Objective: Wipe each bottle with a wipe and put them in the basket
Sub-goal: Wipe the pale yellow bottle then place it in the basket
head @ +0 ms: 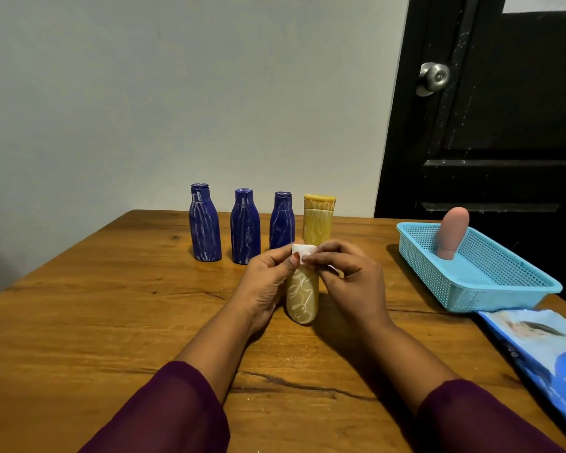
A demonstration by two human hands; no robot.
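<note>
A tan bottle with white scribbles stands at the table's middle. My left hand grips its left side, thumb near the top. My right hand pinches a white wipe against the bottle's top. Behind them stand three blue bottles and a yellow bottle, all streaked white. A light blue mesh basket sits at the right with a pink bottle upright inside it.
A blue pack of wipes lies at the table's right edge, in front of the basket. The wooden table meets a grey wall behind; a black door with a metal knob stands at the right.
</note>
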